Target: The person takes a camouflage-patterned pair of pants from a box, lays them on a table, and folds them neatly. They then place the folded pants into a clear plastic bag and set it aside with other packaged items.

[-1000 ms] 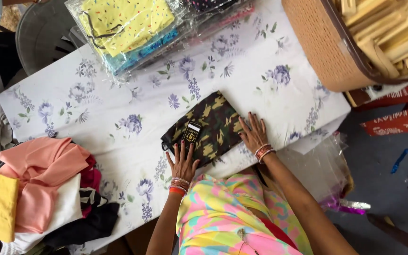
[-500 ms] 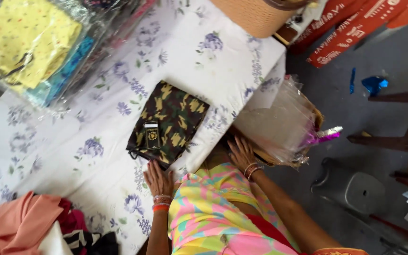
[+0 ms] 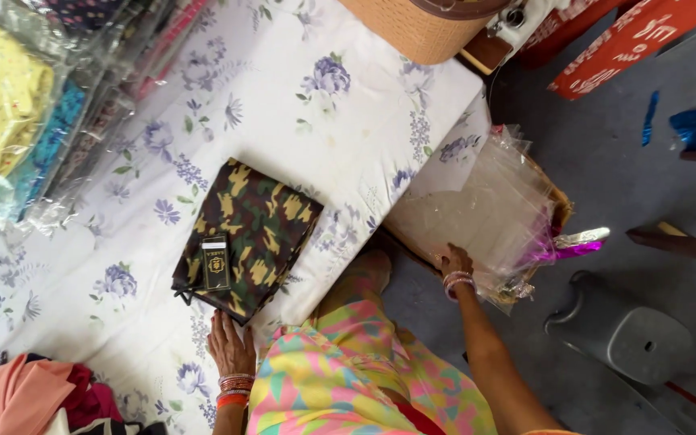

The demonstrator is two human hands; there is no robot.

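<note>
One hand rests by the cloth, the other reaches for the bags

The left hand (image 3: 231,345) lies flat on the table (image 3: 283,89), fingers a little spread, holding nothing; its tips touch the near edge of one folded camo cloth (image 3: 247,229), likely to keep it from sliding. One small tag (image 3: 216,263) sits on the cloth, just past the fingers. The right hand (image 3: 455,262) reaches down off the table edge to a pile of clear bags (image 3: 489,213) in one box; its fingers touch the top bag, but whether they pinch it cannot be told. Far past the left hand lies a stack of packed clothes (image 3: 10,129), too many to count. One basket (image 3: 420,28) sits far past the right hand, one grey stool (image 3: 622,338) beside it
</note>
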